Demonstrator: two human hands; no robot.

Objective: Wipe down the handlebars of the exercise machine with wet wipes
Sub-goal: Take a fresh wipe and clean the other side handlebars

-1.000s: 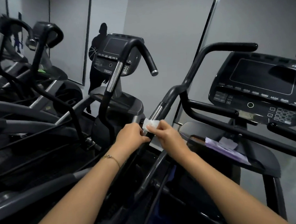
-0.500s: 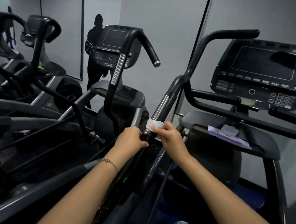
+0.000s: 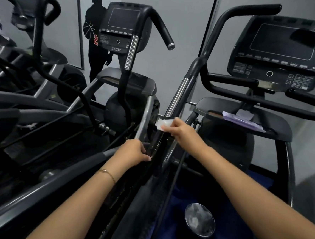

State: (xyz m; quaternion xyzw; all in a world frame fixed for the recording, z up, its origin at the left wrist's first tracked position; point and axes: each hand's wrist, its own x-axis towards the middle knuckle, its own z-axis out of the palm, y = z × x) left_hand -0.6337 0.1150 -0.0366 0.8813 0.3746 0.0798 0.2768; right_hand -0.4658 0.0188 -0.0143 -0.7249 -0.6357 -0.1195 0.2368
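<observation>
Head view: wet wipe (image 3: pixel 163 123) pinched by right hand (image 3: pixel 182 131) at chrome base of handlebar (image 3: pixel 177 97); handlebar gripped lower down by left hand (image 3: pixel 133 152). Wiping judged underway; upper length likely left undone.

White wet wipe (image 3: pixel 164 124), black-and-chrome handlebar (image 3: pixel 177 97), purple papers (image 3: pixel 242 120), grey wall (image 3: pixel 184 25).

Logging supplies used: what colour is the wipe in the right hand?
The wipe is white; the head view shows it.

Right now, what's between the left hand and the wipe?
Head view: a bare stretch of black handlebar runs from the left hand up to the wipe.
</observation>
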